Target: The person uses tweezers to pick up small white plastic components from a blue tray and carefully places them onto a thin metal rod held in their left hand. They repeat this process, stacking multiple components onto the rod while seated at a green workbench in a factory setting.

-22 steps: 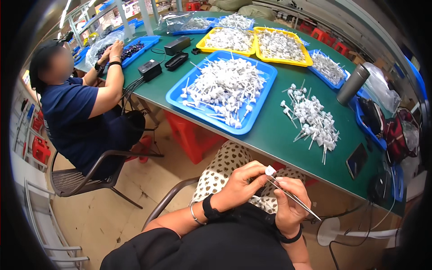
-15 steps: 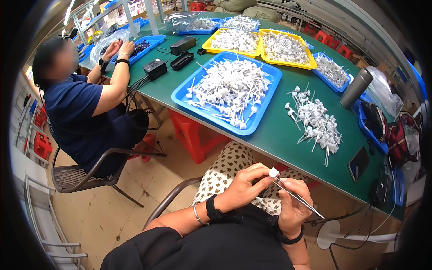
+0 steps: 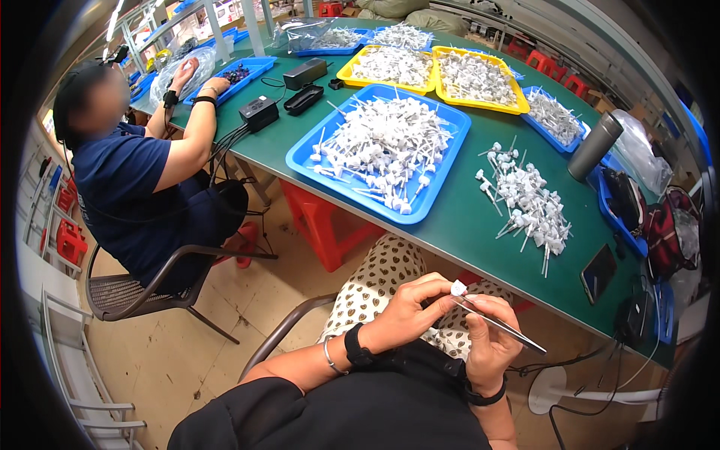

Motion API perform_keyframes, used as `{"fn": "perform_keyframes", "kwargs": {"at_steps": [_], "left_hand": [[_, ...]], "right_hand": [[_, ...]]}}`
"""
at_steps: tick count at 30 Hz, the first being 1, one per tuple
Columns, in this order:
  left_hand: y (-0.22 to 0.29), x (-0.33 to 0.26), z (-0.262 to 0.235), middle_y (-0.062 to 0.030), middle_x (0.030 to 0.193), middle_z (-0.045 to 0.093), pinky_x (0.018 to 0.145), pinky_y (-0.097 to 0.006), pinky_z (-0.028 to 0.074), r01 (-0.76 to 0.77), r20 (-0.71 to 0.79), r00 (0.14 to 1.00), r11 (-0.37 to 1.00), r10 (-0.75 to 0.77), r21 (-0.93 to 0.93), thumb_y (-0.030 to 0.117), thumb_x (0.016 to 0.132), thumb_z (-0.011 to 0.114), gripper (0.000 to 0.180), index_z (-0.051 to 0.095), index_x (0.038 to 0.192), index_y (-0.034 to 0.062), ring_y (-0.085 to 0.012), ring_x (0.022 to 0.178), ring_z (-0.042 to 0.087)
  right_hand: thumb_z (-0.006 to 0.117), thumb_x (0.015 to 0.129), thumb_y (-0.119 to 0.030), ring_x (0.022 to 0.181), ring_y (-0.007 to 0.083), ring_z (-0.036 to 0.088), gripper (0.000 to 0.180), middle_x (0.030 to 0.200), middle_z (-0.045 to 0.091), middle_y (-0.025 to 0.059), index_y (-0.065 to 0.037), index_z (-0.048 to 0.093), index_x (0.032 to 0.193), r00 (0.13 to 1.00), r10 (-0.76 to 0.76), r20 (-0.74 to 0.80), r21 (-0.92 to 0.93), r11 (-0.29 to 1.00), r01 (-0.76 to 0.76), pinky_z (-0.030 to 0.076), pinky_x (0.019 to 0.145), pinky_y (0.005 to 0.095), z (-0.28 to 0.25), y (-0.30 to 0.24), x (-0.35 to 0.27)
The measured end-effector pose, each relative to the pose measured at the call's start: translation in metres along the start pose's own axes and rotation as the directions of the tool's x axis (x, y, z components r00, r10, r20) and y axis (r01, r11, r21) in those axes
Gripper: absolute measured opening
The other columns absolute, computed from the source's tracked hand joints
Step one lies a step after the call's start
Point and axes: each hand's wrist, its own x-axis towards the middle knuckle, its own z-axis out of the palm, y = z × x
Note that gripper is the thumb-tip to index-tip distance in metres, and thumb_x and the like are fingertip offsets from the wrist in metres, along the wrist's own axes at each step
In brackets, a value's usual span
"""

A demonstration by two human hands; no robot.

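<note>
Between the fingertips of my left hand (image 3: 411,306) is a small white plastic part (image 3: 458,288), its blocky head showing above the thumb and its lower end hidden by the fingers. My right hand (image 3: 491,334) is closed on metal tweezers (image 3: 517,335), which slant across the fingers with one end close to the white part. Both hands are above my lap, in front of the table edge. On the table beyond them lies a loose pile of similar white parts with thin stems (image 3: 529,199). A blue tray (image 3: 300,161) heaped with them stands left of that pile.
Yellow trays (image 3: 517,107) of white parts stand farther back on the green table (image 3: 450,229). A grey bottle (image 3: 595,146) and a phone (image 3: 598,274) lie toward the right. A co-worker (image 3: 142,172) sits at the left by another blue tray (image 3: 262,66).
The tweezers have turned slightly in my right hand, and their outer end has shifted. My left hand still holds the white part. The co-worker's hands have moved apart.
</note>
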Motion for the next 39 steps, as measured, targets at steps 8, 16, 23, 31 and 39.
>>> {"fn": "perform_keyframes", "kwargs": {"at_steps": [8, 16, 23, 31, 39], "left_hand": [[-0.001, 0.001, 0.001, -0.0059, 0.099, 0.061, 0.067, -0.023, 0.05, 0.072, 0.021, 0.997, 0.996, -0.071, -0.049, 0.006, 0.096, 0.061, 0.018, 0.065, 0.111, -0.0023, -0.0097, 0.078, 0.061], [0.002, 0.006, 0.004, -0.0026, 0.094, 0.06, 0.069, -0.023, 0.05, 0.255, 0.051, 0.967, 0.954, -0.25, -0.157, 0.009, 0.097, 0.06, 0.018, 0.067, 0.11, -0.0012, -0.0083, 0.076, 0.06], [0.0, 0.008, 0.005, -0.0015, 0.092, 0.062, 0.068, -0.021, 0.049, 0.277, 0.049, 0.961, 0.939, -0.273, -0.205, 0.011, 0.097, 0.06, 0.019, 0.067, 0.11, -0.0017, -0.0069, 0.075, 0.059], [-0.001, 0.008, 0.005, -0.0013, 0.091, 0.062, 0.068, -0.021, 0.049, 0.315, 0.072, 0.949, 0.93, -0.307, -0.188, 0.011, 0.097, 0.06, 0.02, 0.067, 0.11, -0.0023, -0.0064, 0.074, 0.058], [-0.003, 0.007, 0.003, -0.0014, 0.092, 0.061, 0.067, -0.021, 0.049, 0.251, -0.018, 0.966, 0.948, -0.26, -0.194, 0.009, 0.097, 0.06, 0.019, 0.066, 0.111, -0.0026, -0.0063, 0.075, 0.058]], "right_hand": [[0.07, 0.087, 0.001, 0.092, 0.0201, 0.065, 0.02, 0.106, 0.066, 0.0143, 0.003, 0.063, 0.106, 0.988, 0.157, -0.006, 0.153, 0.976, -0.154, 0.052, 0.085, 0.0297, -0.005, 0.0, 0.0], [0.062, 0.096, -0.011, 0.085, 0.0186, 0.067, 0.019, 0.101, 0.068, 0.0141, 0.003, 0.06, 0.108, 0.899, 0.437, -0.039, 0.579, 0.743, -0.336, 0.055, 0.078, 0.0293, -0.024, 0.012, 0.022], [0.06, 0.098, -0.017, 0.085, 0.0171, 0.066, 0.02, 0.1, 0.068, 0.0127, 0.0, 0.061, 0.109, 0.849, 0.519, -0.103, 0.694, 0.649, -0.312, 0.056, 0.078, 0.0296, -0.051, 0.033, 0.049], [0.06, 0.098, -0.02, 0.086, 0.0168, 0.066, 0.021, 0.1, 0.068, 0.012, -0.001, 0.059, 0.108, 0.825, 0.559, -0.078, 0.709, 0.613, -0.349, 0.056, 0.079, 0.0286, -0.056, 0.037, 0.053], [0.06, 0.097, -0.012, 0.084, 0.0176, 0.067, 0.015, 0.101, 0.069, 0.0142, 0.0, 0.06, 0.107, 0.891, 0.454, -0.002, 0.606, 0.709, -0.36, 0.056, 0.079, 0.0309, -0.028, 0.015, 0.025]]}}
